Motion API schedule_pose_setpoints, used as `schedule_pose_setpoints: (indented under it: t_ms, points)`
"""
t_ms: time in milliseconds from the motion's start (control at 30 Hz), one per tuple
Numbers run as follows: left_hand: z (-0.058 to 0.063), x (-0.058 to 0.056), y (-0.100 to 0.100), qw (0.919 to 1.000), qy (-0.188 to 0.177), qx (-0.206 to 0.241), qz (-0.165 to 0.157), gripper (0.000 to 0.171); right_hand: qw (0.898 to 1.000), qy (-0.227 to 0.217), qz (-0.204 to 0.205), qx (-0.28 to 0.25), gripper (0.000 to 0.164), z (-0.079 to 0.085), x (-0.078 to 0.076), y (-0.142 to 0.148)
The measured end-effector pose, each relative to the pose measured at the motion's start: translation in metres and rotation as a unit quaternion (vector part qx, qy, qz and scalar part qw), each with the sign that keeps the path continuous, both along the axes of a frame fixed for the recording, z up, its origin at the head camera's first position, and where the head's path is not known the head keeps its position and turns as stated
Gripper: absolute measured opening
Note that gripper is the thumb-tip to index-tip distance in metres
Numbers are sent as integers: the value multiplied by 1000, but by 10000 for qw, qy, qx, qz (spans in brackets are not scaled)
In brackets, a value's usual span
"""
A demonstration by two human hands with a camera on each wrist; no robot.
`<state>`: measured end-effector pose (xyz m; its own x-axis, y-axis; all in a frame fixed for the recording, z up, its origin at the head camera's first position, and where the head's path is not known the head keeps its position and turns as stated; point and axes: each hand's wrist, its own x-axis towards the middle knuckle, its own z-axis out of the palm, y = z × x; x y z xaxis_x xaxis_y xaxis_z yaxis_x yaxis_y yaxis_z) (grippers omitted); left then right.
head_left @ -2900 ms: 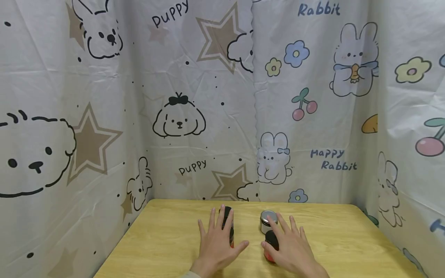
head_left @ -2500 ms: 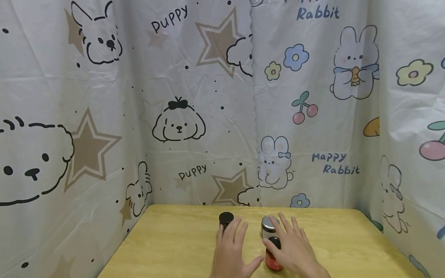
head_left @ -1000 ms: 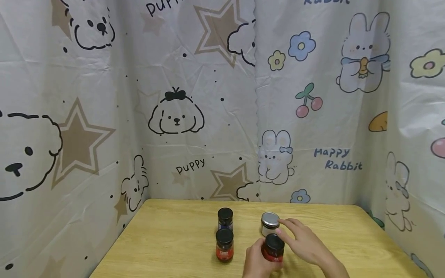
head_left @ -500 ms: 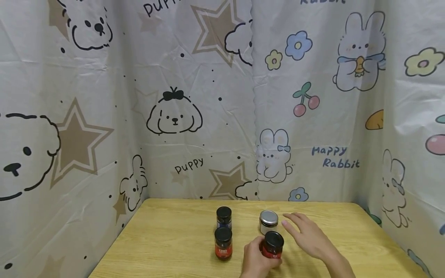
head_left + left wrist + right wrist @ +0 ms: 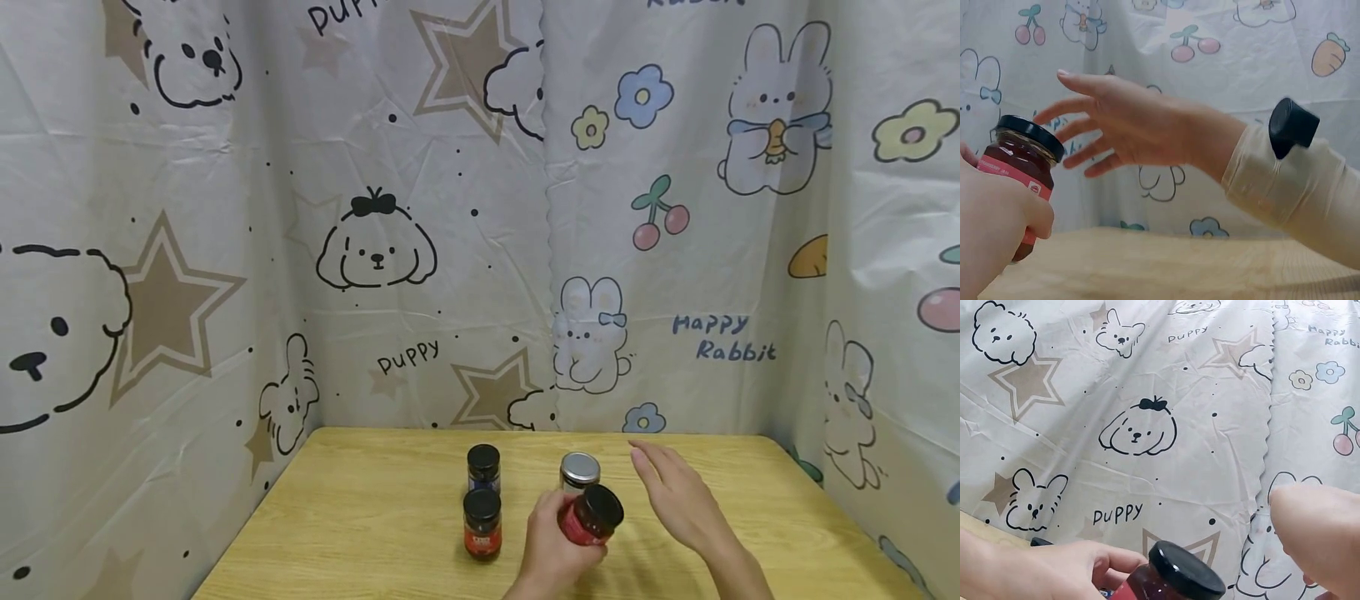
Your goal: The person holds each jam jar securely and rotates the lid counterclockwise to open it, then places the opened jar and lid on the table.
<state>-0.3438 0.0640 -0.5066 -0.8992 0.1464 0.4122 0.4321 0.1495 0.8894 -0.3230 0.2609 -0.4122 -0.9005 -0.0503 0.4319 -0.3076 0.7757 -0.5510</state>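
My left hand (image 5: 551,537) grips a strawberry jam jar (image 5: 588,518) round its body. The jar has a black lid and a red label, and it leans to the right; in the left wrist view the jam jar (image 5: 1019,169) hangs above the tabletop. My right hand (image 5: 682,500) holds nothing and hovers to the right of the jar, its fingers extended and apart in the left wrist view. Behind the held jar stands a silver-lidded jar (image 5: 580,471), its lower part hidden.
To the left, a black-lidded jar with an orange-red label (image 5: 482,525) stands in front of a black-lidded jar with a blue label (image 5: 483,468). All stand on a wooden table (image 5: 360,508). Printed curtains (image 5: 420,250) enclose its back and sides.
My left hand has left the jars on the left, taken hold of the strawberry jam jar, then raised and tilted it. My right hand has drawn away to the right.
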Motion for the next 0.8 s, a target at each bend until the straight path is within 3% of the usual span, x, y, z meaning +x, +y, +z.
schedule_pose_setpoints:
  t_ms: [133,333,467,600,800]
  points:
    - [12,0,-5,9998,132,-16,-123,55,9983,170,296,-481,55,1,-1,-6]
    - [30,-5,-23,9966,610,46,-559,53,9976,342,440,-422,53,2,0,-19]
    - [45,-7,-36,9946,927,50,-470,52,9962,380,621,-478,49,6,5,-28]
    - [61,-8,-54,9947,957,25,-368,54,9929,347,984,-572,47,13,11,-41]
    - [85,-6,-77,9948,829,96,-589,61,9865,119,1401,-836,45,25,15,-60]
